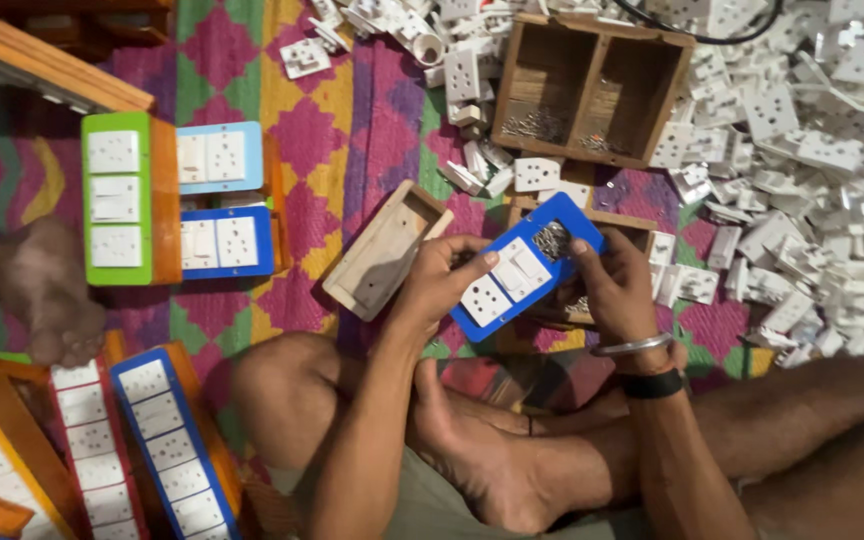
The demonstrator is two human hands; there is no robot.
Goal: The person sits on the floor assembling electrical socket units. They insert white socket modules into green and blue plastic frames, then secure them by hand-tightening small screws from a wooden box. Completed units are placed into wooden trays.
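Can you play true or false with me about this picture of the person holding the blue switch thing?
1. Both hands, the left hand and the right hand, hold the blue switch plate. True.
2. The wooden tray at the top has four compartments. False: it shows two.
3. The green switch board lies on the patterned mat. True.
4. The pile of white sockets is stacked inside the wooden tray. False: it lies loose on the mat beside it.
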